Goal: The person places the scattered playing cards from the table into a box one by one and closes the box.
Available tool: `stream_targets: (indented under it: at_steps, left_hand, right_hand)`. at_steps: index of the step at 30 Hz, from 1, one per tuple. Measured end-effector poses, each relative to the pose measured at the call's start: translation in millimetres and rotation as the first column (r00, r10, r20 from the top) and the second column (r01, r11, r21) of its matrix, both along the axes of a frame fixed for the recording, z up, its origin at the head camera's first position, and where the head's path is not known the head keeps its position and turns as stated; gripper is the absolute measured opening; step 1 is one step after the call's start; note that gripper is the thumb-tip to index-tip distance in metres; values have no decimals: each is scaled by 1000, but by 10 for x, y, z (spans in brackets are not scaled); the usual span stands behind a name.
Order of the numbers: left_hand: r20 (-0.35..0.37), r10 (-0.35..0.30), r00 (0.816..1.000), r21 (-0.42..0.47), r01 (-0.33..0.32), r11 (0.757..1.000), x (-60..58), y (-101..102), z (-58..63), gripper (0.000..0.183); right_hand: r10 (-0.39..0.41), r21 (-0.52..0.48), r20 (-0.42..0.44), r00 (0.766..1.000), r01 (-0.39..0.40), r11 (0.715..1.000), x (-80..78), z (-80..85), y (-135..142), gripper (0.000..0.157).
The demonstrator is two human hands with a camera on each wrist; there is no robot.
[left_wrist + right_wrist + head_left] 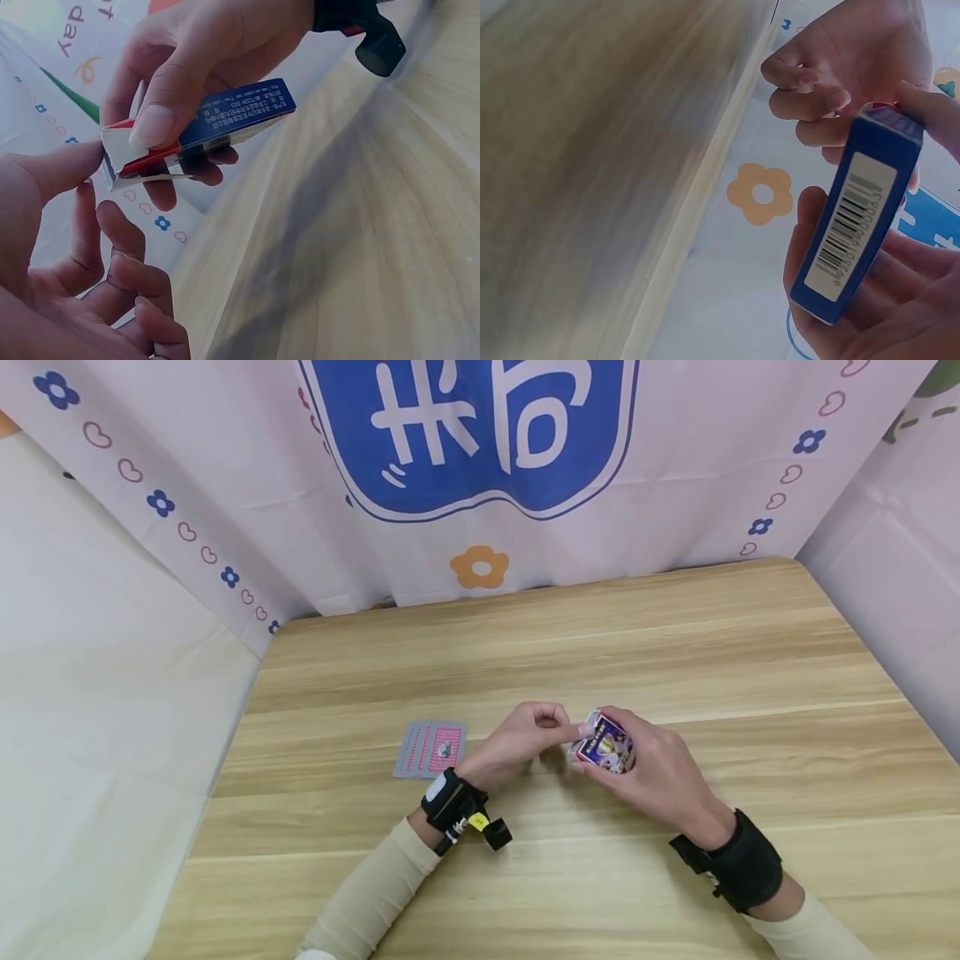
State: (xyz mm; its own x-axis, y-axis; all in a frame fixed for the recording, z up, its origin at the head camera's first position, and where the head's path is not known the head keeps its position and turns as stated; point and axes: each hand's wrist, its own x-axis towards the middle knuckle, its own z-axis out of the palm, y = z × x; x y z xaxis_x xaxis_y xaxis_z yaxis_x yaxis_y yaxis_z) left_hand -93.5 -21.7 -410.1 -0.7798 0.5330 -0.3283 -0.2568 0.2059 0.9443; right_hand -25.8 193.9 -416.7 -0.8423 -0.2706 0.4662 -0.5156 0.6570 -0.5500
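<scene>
My right hand [660,768] grips a small blue playing-card box [611,745] by its sides, above the table. A white-and-red flap [124,154] stands at the box's end, and a barcode label [855,229] shows on one narrow side. My left hand [525,735] is at that end, its thumb [71,165] touching the flap while the other fingers curl loosely below, apart from the box. Left of my left hand lies a spread of playing cards [429,749], with patterned pink backs facing up. What is inside the box is hidden.
The wooden table [525,652] has its back edge against a printed curtain [285,527]. White cloth [112,693] hangs along the left side. Both wrists wear black straps, and a small black camera [497,833] sticks out from the left one.
</scene>
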Motion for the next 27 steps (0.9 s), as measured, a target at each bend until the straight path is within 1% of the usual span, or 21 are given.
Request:
stream_targets:
  at_steps: [2, 5, 6, 7, 8, 9, 10, 11, 12, 13, 14, 15, 16, 17, 18, 20, 21, 23, 24, 25, 27]
  left_hand:
    - [-8, -5, 1000, 0, 5, 1000, 2, -6, -6, 20]
    - [-58, -57, 997, -27, 55, 998, -4, -41, 11, 20]
    - [-97, -90, 991, -60, 84, 995, -13, -66, 19, 22]
    - [-148, -129, 981, -113, 113, 987, -29, -98, 25, 21]
    - [-206, -169, 964, -170, 135, 976, -50, -139, 33, 21]
    - [-270, -210, 940, -238, 146, 960, -71, -188, 41, 21]
    - [-344, -254, 904, -322, 141, 936, -96, -249, 46, 21]
    - [-425, -307, 852, -417, 117, 901, -127, -322, 47, 21]
    - [-496, -357, 792, -507, 69, 859, -159, -408, 49, 22]
    - [-546, -396, 738, -574, 14, 818, -191, -504, 56, 21]
    - [-578, -424, 697, -620, -37, 784, -222, -606, 65, 25]
    - [-591, -449, 670, -658, -80, 748, -254, -713, 77, 28]
    - [-589, -467, 659, -691, -111, 715, -288, -823, 88, 32]
    - [-573, -480, 664, -715, -119, 689, -322, -932, 103, 35]
    - [-541, -485, 688, -736, -107, 669, -354, -1037, 115, 40]
    - [-445, -483, 754, -777, -56, 627, -405, -1218, 145, 52]
    - [-392, -485, 782, -795, -24, 606, -423, -1293, 158, 60]
    - [-303, -487, 819, -822, 34, 569, -455, -1404, 160, 74]
    - [-274, -487, 829, -829, 53, 557, -472, -1442, 149, 77]
    - [-258, -483, 837, -831, 63, 553, -484, -1465, 141, 78]
    - [-267, -481, 835, -826, 59, 561, -522, -1477, 101, 72]
  right_hand:
    - [0, 6, 2, 1000, 0, 1000, -2, 0, 0, 74]
    - [-1, 13, 7, 1000, 1, 1000, -3, 2, 2, 74]
    - [-2, 17, 15, 1000, 2, 1000, -1, 5, 1, 74]
    - [-5, 22, 23, 1000, 4, 1000, 0, 6, 2, 75]
    - [-9, 26, 29, 1000, 8, 1000, 3, 9, 2, 75]
    - [-13, 30, 38, 999, 11, 999, 6, 12, 1, 75]
    - [-15, 34, 46, 999, 13, 999, 12, 19, 0, 75]
    - [-18, 38, 55, 998, 16, 999, 15, 22, -3, 75]
    - [-21, 42, 63, 998, 18, 999, 17, 24, -8, 76]
    - [-23, 45, 64, 998, 20, 999, 19, 25, -12, 76]
    - [-22, 45, 66, 998, 20, 999, 21, 26, -17, 76]
    - [-21, 45, 68, 997, 18, 999, 23, 26, -22, 76]
    - [-20, 44, 69, 997, 17, 999, 24, 25, -26, 76]
    - [-19, 44, 68, 997, 16, 999, 22, 21, -30, 76]
    - [-18, 43, 67, 998, 15, 999, 23, 20, -33, 76]
    - [-14, 41, 66, 998, 11, 999, 24, 21, -38, 76]
    - [-12, 41, 64, 998, 10, 999, 24, 21, -40, 77]
    - [-9, 41, 64, 998, 7, 999, 23, 22, -42, 76]
    - [-8, 42, 63, 998, 6, 999, 23, 23, -43, 76]
    - [-7, 42, 62, 998, 5, 999, 24, 22, -45, 76]
    - [-5, 45, 60, 998, 2, 999, 24, 18, -50, 76]
